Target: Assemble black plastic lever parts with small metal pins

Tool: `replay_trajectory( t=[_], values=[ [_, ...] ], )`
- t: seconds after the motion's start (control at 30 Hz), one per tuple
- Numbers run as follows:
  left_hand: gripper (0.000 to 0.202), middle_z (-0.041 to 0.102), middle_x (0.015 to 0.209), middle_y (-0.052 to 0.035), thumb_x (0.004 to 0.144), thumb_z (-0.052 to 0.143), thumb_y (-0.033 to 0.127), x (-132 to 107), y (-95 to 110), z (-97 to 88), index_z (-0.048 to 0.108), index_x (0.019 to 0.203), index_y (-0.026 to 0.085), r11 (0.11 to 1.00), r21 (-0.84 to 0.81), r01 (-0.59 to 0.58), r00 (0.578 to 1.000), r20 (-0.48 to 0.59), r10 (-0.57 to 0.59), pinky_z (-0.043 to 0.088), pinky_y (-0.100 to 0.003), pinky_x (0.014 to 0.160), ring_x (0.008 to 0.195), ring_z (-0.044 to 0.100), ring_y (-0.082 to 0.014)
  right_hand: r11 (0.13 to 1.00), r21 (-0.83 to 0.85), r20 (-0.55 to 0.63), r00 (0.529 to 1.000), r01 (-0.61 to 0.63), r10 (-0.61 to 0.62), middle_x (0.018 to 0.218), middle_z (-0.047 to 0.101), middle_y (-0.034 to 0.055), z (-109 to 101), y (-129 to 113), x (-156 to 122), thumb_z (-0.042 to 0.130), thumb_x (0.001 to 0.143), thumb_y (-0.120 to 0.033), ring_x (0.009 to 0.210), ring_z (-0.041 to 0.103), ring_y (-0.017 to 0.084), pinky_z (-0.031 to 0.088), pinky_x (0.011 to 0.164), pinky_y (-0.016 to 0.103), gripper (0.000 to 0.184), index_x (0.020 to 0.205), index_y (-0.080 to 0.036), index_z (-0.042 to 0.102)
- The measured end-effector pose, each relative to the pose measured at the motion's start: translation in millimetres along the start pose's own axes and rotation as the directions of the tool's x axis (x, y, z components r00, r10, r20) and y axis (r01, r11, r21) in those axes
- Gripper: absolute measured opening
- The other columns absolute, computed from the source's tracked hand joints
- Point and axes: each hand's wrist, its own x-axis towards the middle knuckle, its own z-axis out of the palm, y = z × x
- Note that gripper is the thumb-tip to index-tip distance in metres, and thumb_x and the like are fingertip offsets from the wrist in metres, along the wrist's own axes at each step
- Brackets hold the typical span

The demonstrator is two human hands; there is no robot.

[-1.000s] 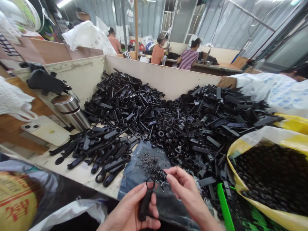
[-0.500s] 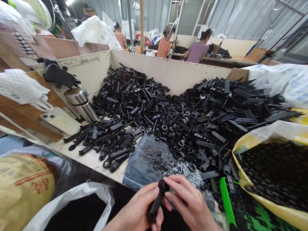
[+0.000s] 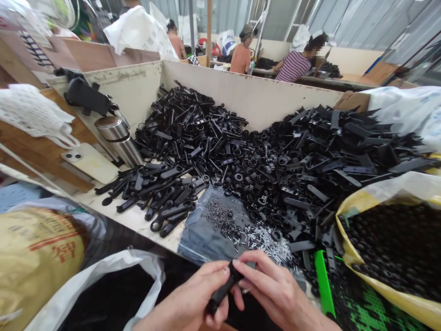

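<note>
My left hand (image 3: 193,301) is closed around a black plastic handle piece (image 3: 220,292) at the bottom middle of the view. My right hand (image 3: 272,289) pinches the top end of the same piece, fingers pressed against it. Just beyond my hands lies a denim cloth (image 3: 203,239) with small dark springs (image 3: 222,218) and silvery pins (image 3: 268,241) on it. A large heap of black plastic parts (image 3: 262,156) fills the bench behind.
A steel flask (image 3: 119,140) and a white phone (image 3: 89,161) sit at the left. A yellow bag of black rings (image 3: 392,243) is at the right, a printed sack (image 3: 37,257) and white bag (image 3: 113,280) at lower left. Three people work at the far bench.
My hands have come together: the right hand brought a small part onto the top of the handle piece. The handle has tilted and dropped lower; the view shifted left.
</note>
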Motion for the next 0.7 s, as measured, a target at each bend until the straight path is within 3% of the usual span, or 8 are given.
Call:
replay_trajectory(
  t=[0.2, 0.3, 0.37, 0.43, 0.47, 0.6, 0.7],
  values=[
    [0.043, 0.063, 0.077, 0.0007, 0.096, 0.050, 0.055, -6, -10, -4.2, 0.067, 0.105, 0.017, 0.981, 0.185, -0.061, 0.998, 0.005, 0.062, 0.031, -0.021, 0.054, 0.052, 0.042, -0.0055, 1.000, 0.002, 0.102, 0.995, 0.008, -0.008, 0.116, 0.061, 0.0147, 0, 2, -9, 0.042, 0.103, -0.010, 0.087, 0.073, 0.016, 0.060, 0.069, 0.022, 0.038, 0.140, -0.015, 0.051],
    [0.040, 0.065, 0.084, -0.0007, 0.096, 0.049, 0.052, -8, -6, -1.5, 0.066, 0.113, 0.020, 0.929, 0.369, -0.034, 0.999, 0.019, 0.029, 0.040, -0.023, 0.061, 0.062, 0.051, -0.0105, 0.998, -0.056, 0.119, 0.993, 0.016, -0.009, 0.113, 0.063, 0.0151, -3, -2, -11, 0.041, 0.104, -0.013, 0.081, 0.072, 0.017, 0.060, 0.064, 0.024, 0.036, 0.139, -0.015, 0.051],
    [0.047, 0.069, 0.111, -0.0080, 0.095, 0.052, 0.051, -9, -2, 1.5, 0.060, 0.130, 0.021, 0.852, 0.524, -0.010, 0.999, -0.031, 0.031, 0.048, -0.030, 0.083, 0.092, 0.063, -0.0192, 0.994, -0.102, 0.103, 0.994, 0.034, -0.023, 0.111, 0.064, 0.0154, -5, -7, -10, 0.036, 0.106, -0.015, 0.075, 0.071, 0.016, 0.060, 0.060, 0.024, 0.036, 0.138, -0.015, 0.052],
    [0.057, 0.059, 0.140, -0.0136, 0.093, 0.054, 0.052, -9, 0, 4.7, 0.054, 0.140, 0.019, 0.769, 0.639, 0.023, 0.994, -0.093, 0.048, 0.038, -0.039, 0.108, 0.125, 0.055, -0.0278, 0.990, -0.134, 0.081, 0.996, 0.041, -0.030, 0.109, 0.065, 0.0157, -7, -11, -8, 0.031, 0.107, -0.016, 0.071, 0.071, 0.015, 0.059, 0.058, 0.023, 0.036, 0.136, -0.013, 0.052],
    [0.058, 0.055, 0.146, -0.0142, 0.093, 0.053, 0.052, -9, 1, 6.0, 0.053, 0.141, 0.019, 0.739, 0.673, 0.031, 0.994, -0.099, 0.049, 0.034, -0.041, 0.113, 0.132, 0.050, -0.0296, 0.989, -0.141, 0.074, 0.997, 0.043, -0.033, 0.108, 0.066, 0.0159, -8, -13, -7, 0.029, 0.107, -0.016, 0.071, 0.071, 0.015, 0.059, 0.058, 0.022, 0.037, 0.135, -0.013, 0.053],
    [0.047, 0.067, 0.131, -0.0114, 0.096, 0.046, 0.050, -11, -4, 8.9, 0.061, 0.130, 0.022, 0.670, 0.742, -0.006, 0.995, -0.060, 0.075, 0.042, -0.041, 0.106, 0.124, 0.057, -0.0294, 0.989, -0.142, 0.071, 0.997, 0.052, -0.042, 0.104, 0.068, 0.0153, -6, -18, -7, 0.030, 0.108, -0.019, 0.072, 0.073, 0.016, 0.059, 0.057, 0.022, 0.034, 0.131, -0.012, 0.054],
    [0.048, 0.067, 0.130, -0.0135, 0.096, 0.046, 0.049, -11, -10, 9.7, 0.057, 0.134, 0.021, 0.648, 0.762, 0.019, 0.992, -0.097, 0.085, 0.041, -0.043, 0.105, 0.123, 0.057, -0.0316, 0.991, -0.123, 0.099, 0.994, 0.054, -0.041, 0.102, 0.069, 0.0146, -3, -19, -12, 0.032, 0.108, -0.020, 0.073, 0.074, 0.017, 0.059, 0.056, 0.021, 0.032, 0.132, -0.012, 0.053]
  ],
)
